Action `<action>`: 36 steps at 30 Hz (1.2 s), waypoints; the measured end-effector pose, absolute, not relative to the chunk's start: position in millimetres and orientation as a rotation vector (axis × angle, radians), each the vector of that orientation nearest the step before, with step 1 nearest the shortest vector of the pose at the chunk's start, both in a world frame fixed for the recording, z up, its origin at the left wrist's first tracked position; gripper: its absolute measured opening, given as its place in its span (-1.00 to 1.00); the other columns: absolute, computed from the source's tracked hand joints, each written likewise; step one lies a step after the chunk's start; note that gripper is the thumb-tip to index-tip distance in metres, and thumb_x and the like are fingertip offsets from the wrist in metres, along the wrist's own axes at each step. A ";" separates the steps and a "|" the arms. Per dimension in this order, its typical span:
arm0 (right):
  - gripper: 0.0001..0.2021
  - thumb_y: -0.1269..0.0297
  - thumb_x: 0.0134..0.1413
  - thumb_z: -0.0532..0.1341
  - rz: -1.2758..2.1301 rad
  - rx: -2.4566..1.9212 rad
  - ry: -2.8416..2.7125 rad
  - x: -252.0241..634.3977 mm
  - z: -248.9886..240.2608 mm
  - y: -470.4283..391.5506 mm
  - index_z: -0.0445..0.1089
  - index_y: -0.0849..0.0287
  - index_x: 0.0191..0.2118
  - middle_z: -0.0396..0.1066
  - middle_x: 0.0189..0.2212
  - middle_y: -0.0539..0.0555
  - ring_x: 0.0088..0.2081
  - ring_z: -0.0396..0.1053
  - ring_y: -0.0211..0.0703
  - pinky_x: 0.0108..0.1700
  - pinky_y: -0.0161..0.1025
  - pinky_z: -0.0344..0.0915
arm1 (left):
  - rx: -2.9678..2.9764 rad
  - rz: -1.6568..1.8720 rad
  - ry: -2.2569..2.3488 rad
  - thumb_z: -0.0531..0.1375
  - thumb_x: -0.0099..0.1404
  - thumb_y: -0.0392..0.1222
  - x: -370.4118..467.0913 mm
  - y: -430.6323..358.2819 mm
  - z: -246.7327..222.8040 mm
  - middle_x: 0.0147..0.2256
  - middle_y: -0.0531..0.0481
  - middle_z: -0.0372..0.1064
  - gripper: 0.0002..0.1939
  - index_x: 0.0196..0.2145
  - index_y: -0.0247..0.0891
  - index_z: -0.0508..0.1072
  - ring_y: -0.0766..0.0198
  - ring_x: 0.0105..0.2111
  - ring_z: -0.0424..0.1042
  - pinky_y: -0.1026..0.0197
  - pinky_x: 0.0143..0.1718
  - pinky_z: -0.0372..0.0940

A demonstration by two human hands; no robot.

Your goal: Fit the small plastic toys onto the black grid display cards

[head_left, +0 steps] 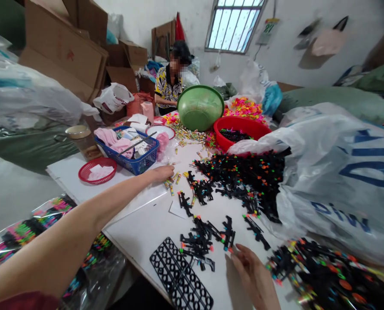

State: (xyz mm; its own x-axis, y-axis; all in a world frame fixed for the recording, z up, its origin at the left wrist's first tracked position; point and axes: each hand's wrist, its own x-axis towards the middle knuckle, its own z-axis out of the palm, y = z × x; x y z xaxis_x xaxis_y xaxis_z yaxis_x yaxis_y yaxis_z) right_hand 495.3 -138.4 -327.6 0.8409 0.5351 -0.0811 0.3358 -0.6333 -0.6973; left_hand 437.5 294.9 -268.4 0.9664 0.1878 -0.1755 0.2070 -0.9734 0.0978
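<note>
My left hand (163, 173) reaches across the white table with its fingers curled down among small yellow-patterned tubes (170, 186). What it pinches, if anything, is too small to make out. Low on the right, my right hand (254, 273) is open, its fingertips beside black toy guns (227, 234) with bright orange and green tips. To its left lies a black plastic grid panel (181, 275) with rows of rings. A larger heap of black toy guns (250, 174) spreads farther back on the table.
A blue basket (143, 161) and a red basket (98, 170) stand at left. Behind are a green basin (200, 107) and red tub (219, 133). A white sack (337, 163) borders the right, above another toy-gun pile (334, 275). A person (169, 82) sits opposite.
</note>
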 end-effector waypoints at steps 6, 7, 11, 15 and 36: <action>-0.53 0.01 -0.04 0.05 0.334 -2.357 -0.663 503.8 -312.1 -128.4 0.36 0.26 -0.12 0.42 -0.33 0.16 -0.40 0.37 -0.12 -0.31 -0.20 0.31 | 2.928 -0.002 0.737 0.06 0.22 -0.33 459.5 246.6 -282.1 -0.22 -0.27 0.36 -0.79 -0.20 -0.43 0.38 0.09 -0.17 0.35 0.14 -0.17 0.23; -0.55 0.03 -0.02 0.04 0.336 -2.367 -0.679 503.5 -308.9 -127.1 0.36 0.25 -0.11 0.42 -0.32 0.16 -0.38 0.37 -0.12 -0.28 -0.19 0.30 | 2.896 0.022 0.836 0.03 0.21 -0.37 467.0 235.4 -286.5 -0.22 -0.32 0.36 -0.77 -0.19 -0.47 0.38 0.04 -0.17 0.35 0.10 -0.18 0.23; -0.63 0.15 0.07 0.02 0.308 -2.432 -0.754 509.7 -298.6 -126.5 0.34 0.23 -0.08 0.41 -0.28 0.14 -0.31 0.36 -0.14 -0.21 -0.22 0.26 | 2.764 0.130 1.073 -0.10 0.22 -0.48 486.4 198.9 -300.6 -0.14 -0.51 0.29 -0.67 -0.13 -0.56 0.33 -0.11 -0.07 0.28 -0.08 -0.11 0.18; -0.70 0.28 0.10 0.03 0.190 -2.651 -0.698 533.1 -288.3 -125.9 0.36 0.22 -0.09 0.39 -0.26 0.13 -0.27 0.36 -0.15 -0.15 -0.24 0.22 | 2.641 0.212 1.073 -0.13 0.21 -0.50 485.6 193.9 -299.8 -0.08 -0.54 0.23 -0.65 -0.11 -0.54 0.32 -0.15 0.00 0.21 -0.16 -0.05 0.11; -0.68 0.00 -0.12 0.18 0.030 -2.461 -0.450 488.1 -286.7 -129.1 0.34 0.17 -0.34 0.38 -0.45 0.07 -0.45 0.30 -0.17 -0.41 -0.29 0.15 | 0.888 0.089 0.445 0.33 0.04 -0.07 372.2 33.9 -286.5 -0.42 -0.03 0.33 -0.69 -0.38 -0.36 0.41 0.36 -0.43 0.33 0.35 -0.49 0.26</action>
